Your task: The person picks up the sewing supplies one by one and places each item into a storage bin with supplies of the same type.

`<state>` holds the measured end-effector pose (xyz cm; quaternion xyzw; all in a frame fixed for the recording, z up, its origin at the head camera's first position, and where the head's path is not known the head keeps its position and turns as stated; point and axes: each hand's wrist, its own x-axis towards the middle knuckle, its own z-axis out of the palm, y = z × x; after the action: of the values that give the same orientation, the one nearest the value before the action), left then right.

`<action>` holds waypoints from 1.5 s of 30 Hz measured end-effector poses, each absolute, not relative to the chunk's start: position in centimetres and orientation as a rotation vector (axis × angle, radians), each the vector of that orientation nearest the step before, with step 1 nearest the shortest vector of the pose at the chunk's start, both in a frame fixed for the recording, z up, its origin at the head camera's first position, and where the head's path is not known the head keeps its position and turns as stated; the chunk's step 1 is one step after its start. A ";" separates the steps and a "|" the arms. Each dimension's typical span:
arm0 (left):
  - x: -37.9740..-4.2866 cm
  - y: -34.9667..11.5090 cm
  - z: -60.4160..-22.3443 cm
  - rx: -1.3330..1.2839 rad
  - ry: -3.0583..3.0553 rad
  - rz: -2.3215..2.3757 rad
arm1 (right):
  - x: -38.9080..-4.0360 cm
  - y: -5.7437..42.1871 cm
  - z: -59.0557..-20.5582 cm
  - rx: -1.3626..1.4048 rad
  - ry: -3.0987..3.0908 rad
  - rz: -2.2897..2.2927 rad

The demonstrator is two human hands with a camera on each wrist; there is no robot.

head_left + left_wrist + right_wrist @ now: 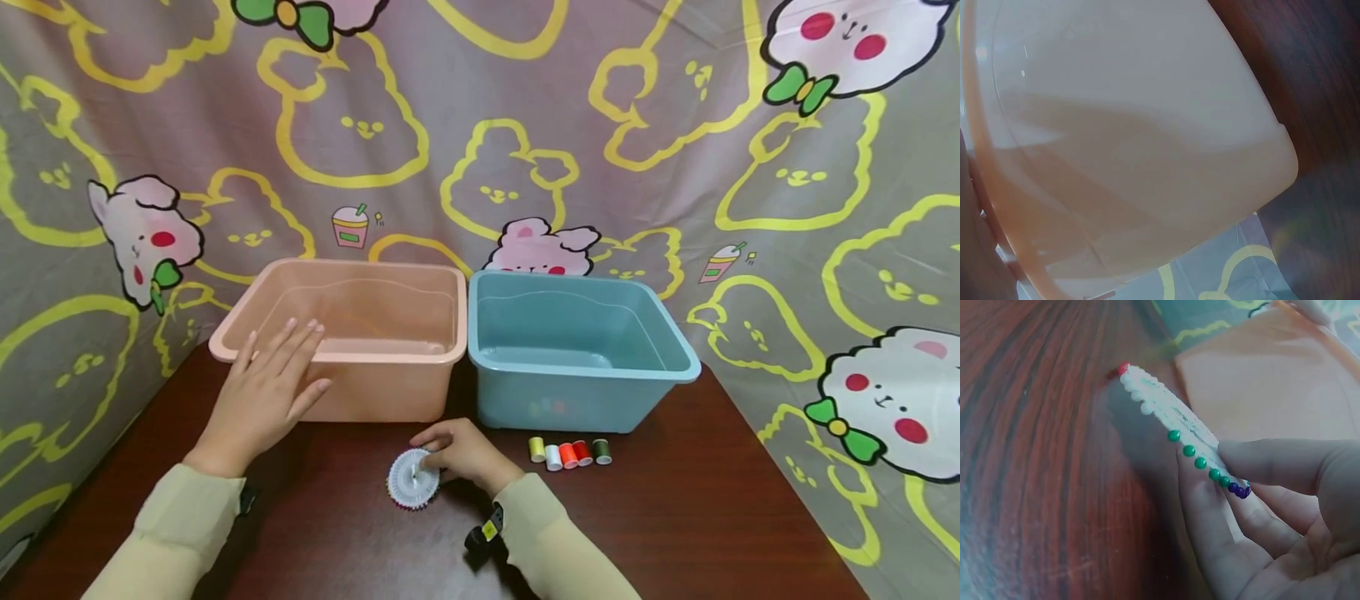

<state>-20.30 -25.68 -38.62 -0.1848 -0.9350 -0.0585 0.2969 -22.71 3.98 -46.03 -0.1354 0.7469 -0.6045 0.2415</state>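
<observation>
A white round pin wheel (412,481) with coloured ball heads around its edge is pinched between the thumb and fingers of my right hand (467,454). In the right wrist view, white, green, purple and red pin heads line the rim of the wheel (1175,419), held tilted over the tabletop. My left hand (262,387) has its fingers straight, at the front left of the pink bin (375,392). In the left wrist view the bin's wall (1147,125) fills most of the picture, and a bit of the hand shows at the left edge.
A blue bin (570,400) stands right of the pink one. Several thread spools (567,455) in yellow, white, orange, red and dark green lie in front of it on the dark wooden table (675,517). A patterned curtain (480,100) hangs behind and at both sides.
</observation>
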 end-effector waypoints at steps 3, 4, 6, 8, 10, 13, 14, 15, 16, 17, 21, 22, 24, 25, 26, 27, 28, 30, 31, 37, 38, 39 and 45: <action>-20.4 -25.7 -38.6 -0.493 -2.486 -0.154 | -22.7 4.2 -46.1 -0.320 1.964 -1.703; -20.4 -25.7 -38.6 -0.494 -2.486 -0.155 | -22.7 4.3 -46.1 -0.311 1.947 -1.713; -20.4 -25.7 -38.6 -0.490 -2.491 -0.151 | -22.7 4.5 -46.1 -0.301 1.930 -1.722; -20.4 -25.7 -38.6 -0.487 -2.494 -0.150 | -22.7 4.6 -46.0 -0.293 1.915 -1.733; -20.4 -25.7 -38.7 -0.486 -2.493 -0.150 | -22.7 4.7 -46.0 -0.286 1.897 -1.744; -20.4 -25.7 -38.7 -0.487 -2.488 -0.151 | -22.6 4.9 -45.9 -0.276 1.871 -1.766; -20.4 -25.7 -38.7 -0.488 -2.487 -0.153 | -22.5 4.9 -45.8 -0.275 1.864 -1.774; -20.4 -25.7 -38.6 -0.488 -2.486 -0.154 | -22.5 5.0 -45.7 -0.273 1.858 -1.780; -20.4 -25.7 -38.6 -0.489 -2.487 -0.158 | -22.4 5.0 -45.6 -0.271 1.852 -1.788; -20.4 -25.7 -38.6 -0.488 -2.488 -0.158 | -22.4 5.0 -45.6 -0.268 1.846 -1.797; -20.4 -25.6 -38.6 -0.491 -2.484 -0.163 | -22.3 5.1 -45.3 -0.262 1.823 -1.834; -20.4 -25.6 -38.6 -0.492 -2.481 -0.163 | -22.2 5.1 -45.2 -0.262 1.816 -1.844; -20.4 -25.7 -38.6 -0.495 -2.476 -0.165 | -22.2 5.2 -45.0 -0.269 1.806 -1.859; -20.4 -25.7 -38.6 -0.496 -2.473 -0.165 | -22.2 5.2 -44.8 -0.272 1.802 -1.864; -20.4 -25.7 -38.6 -0.497 -2.472 -0.165 | -22.2 5.3 -44.7 -0.275 1.798 -1.870; -20.4 -25.7 -38.6 -0.498 -2.471 -0.167 | -22.1 5.3 -44.5 -0.281 1.792 -1.877; -20.4 -25.7 -38.6 -0.499 -2.471 -0.168 | -22.1 5.4 -44.3 -0.285 1.788 -1.883; -20.4 -25.8 -38.5 -0.501 -2.470 -0.169 | -22.0 5.5 -43.7 -0.296 1.785 -1.890; -20.4 -25.8 -38.5 -0.502 -2.470 -0.169 | -22.0 5.5 -43.5 -0.303 1.783 -1.895; -20.3 -25.9 -38.4 -0.517 -2.479 -0.165 | -21.7 5.8 -41.7 -0.337 1.785 -1.926; -20.3 -25.9 -38.4 -0.519 -2.481 -0.163 | -21.7 5.8 -41.4 -0.338 1.787 -1.930; -20.3 -25.9 -38.4 -0.522 -2.482 -0.161 | -21.6 5.9 -41.1 -0.344 1.788 -1.932; -20.1 -25.8 -38.2 -0.535 -2.498 -0.155 | -21.3 6.0 -39.7 -0.363 1.793 -1.941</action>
<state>-20.14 -25.83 -38.15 -0.2002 -0.9350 -0.0580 0.2871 -21.29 6.01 -39.69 -0.1322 0.6534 -0.7073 0.2353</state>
